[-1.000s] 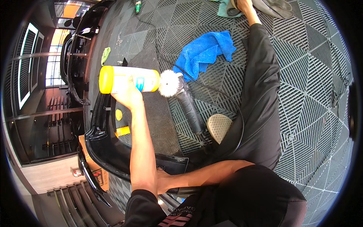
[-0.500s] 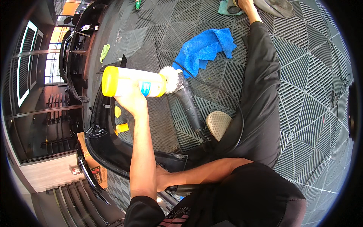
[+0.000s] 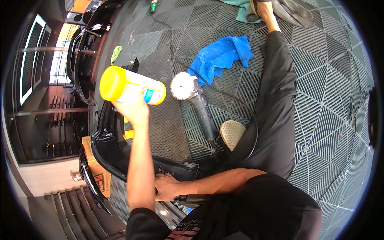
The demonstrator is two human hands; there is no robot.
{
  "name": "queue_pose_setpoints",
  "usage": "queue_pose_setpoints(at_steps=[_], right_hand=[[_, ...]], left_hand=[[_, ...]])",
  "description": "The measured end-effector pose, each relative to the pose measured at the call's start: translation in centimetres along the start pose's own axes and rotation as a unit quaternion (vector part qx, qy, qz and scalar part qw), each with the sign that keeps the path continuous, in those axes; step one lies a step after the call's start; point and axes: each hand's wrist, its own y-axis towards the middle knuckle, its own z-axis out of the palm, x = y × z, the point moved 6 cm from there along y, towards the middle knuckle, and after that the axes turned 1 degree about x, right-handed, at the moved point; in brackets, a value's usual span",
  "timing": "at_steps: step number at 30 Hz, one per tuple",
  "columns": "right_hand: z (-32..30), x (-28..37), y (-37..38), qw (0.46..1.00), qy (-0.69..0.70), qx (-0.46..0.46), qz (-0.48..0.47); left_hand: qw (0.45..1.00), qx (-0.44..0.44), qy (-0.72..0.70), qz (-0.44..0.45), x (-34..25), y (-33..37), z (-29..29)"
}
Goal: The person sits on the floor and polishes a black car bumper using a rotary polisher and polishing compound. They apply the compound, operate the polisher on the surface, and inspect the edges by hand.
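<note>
My left hand (image 3: 134,110) grips a white bottle (image 3: 134,86) with yellow ends and a blue patch on its label. The bottle is tilted in the air above a curved black car bumper (image 3: 110,150), its larger yellow end toward the left. My right hand (image 3: 167,187) reaches across my body and holds the bumper's near part, with its fingers bent at the edge. Right of the bottle, a polisher (image 3: 203,116) with a round white fluffy pad (image 3: 183,86) lies on the floor. Two small yellow pieces, partly hidden by my left arm, lie inside the bumper's curve.
A blue towel (image 3: 220,58) lies beyond the polisher, whose black cord (image 3: 236,96) loops toward my stretched leg (image 3: 276,96). Farther off are a small green cloth (image 3: 116,55) and a teal cloth (image 3: 242,14) by my foot. Cardboard boxes (image 3: 96,170) stand at the left.
My left hand has drawn the bottle left, away from the polisher's pad, turning its large yellow end more into view. More of my right hand shows on the bumper.
</note>
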Motion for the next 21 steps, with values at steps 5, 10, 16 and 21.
queue_pose_setpoints(at_steps=[5, 10, 16, 21], right_hand=[[-0.3, 0.2, 1.0, 1.0, -0.024, -0.014, 0.009], [-0.8, 2.7, 2.1, 0.996, 0.035, -0.069, -0.054], [-4.9, 6.8, 2.7, 0.99, 0.104, -0.067, -0.071], [-7.8, 12.0, 1.8, 0.97, 0.235, -0.06, -0.018]], left_hand=[[0.992, 0.028, 0.087, -0.091, -8.2, 8.1, -12.7], [0.969, -0.064, -0.093, -0.221, -18.8, 9.9, -31.9], [0.915, -0.101, 0.118, -0.372, -18.4, -3.0, -47.6], [0.834, -0.002, 0.301, -0.462, -10.1, -20.5, -47.7]])
